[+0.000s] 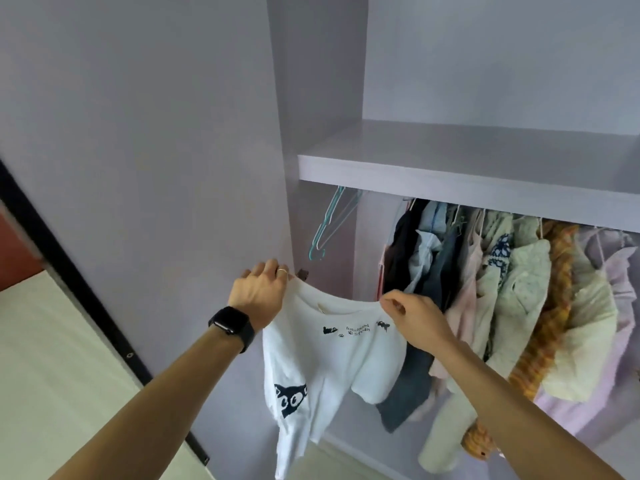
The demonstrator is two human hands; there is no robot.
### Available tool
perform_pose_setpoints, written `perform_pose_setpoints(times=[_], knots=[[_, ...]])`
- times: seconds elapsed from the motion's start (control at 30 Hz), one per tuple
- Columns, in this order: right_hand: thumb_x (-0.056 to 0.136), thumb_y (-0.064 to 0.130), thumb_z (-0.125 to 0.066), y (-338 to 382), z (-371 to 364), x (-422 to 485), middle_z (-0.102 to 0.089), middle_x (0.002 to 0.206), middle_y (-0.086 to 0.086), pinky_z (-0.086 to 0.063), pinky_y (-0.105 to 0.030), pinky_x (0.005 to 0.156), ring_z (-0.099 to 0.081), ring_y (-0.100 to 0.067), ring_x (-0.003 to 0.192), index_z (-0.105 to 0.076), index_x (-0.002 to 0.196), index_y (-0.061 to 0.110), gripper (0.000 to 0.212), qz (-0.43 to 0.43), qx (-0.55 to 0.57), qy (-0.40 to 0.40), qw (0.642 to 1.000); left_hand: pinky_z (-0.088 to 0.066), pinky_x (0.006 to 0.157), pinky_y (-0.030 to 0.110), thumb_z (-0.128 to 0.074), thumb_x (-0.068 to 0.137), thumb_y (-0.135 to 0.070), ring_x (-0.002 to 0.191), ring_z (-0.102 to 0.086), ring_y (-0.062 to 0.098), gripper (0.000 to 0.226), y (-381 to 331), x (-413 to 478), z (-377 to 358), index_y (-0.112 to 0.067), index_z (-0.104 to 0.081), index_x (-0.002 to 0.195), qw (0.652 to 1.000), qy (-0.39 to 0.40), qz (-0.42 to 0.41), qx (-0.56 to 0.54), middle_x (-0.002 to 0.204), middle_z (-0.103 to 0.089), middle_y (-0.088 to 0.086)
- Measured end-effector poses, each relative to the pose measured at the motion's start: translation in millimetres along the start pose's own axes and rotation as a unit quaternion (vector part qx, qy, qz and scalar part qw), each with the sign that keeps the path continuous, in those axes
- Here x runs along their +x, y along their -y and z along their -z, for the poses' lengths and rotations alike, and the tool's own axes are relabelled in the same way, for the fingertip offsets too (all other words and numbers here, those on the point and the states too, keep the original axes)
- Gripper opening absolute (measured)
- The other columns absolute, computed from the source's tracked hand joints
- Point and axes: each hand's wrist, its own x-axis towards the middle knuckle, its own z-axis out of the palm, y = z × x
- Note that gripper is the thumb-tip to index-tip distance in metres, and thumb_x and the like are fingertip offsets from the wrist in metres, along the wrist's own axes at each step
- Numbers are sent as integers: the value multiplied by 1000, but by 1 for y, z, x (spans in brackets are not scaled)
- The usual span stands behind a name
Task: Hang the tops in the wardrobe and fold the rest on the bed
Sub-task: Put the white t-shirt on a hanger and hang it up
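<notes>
A pale lilac wardrobe (173,133) fills the view, its tall side panel rising above and to the left of the left hand. A broad shelf (450,168) runs across well above both hands. Under it, just beyond and to the right of the right hand, a crowded row of hanging clothes (502,289) in pink, cream, denim and orange knit droops from the rail. A pale flat surface (41,358) lies low, left of the left forearm; it may be the bed, though the blur leaves that unsure.

The white top (329,358) hangs in the air between the two hands, in front of the wardrobe's open bay, with its neckline sagging between them and a black cat print (290,398) low on its left side. The left hand (259,296) grips one shoulder with curled fingers. The right hand (412,320) pinches the other shoulder between thumb and fingertips. Empty teal hangers (329,223) dangle above the left hand. A black watch (230,323) sits on the left wrist, and a thin ring (282,270) on one finger.
</notes>
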Motion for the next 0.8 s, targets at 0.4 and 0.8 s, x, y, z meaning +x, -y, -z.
perform_pose_setpoints(times=[0.4, 0.8], knots=[[101, 43, -51, 50, 0, 125, -63, 132, 1, -50, -36, 95, -59, -23, 117, -57, 129, 25, 34, 60, 5, 22, 998, 26, 108, 65, -29, 98, -9, 149, 18, 40, 66, 22, 36, 20, -23, -9, 160, 951, -48, -28, 305, 167, 4, 16], [101, 41, -50, 55, -131, 268, -66, 113, -13, -45, -29, 81, -62, -34, 108, -62, 104, 10, 33, -97, 118, -49, 987, 40, 95, 66, -5, 106, -21, 131, 45, 51, 56, 70, 57, -25, -14, 22, 155, 916, -87, -54, 388, 149, 45, 25]])
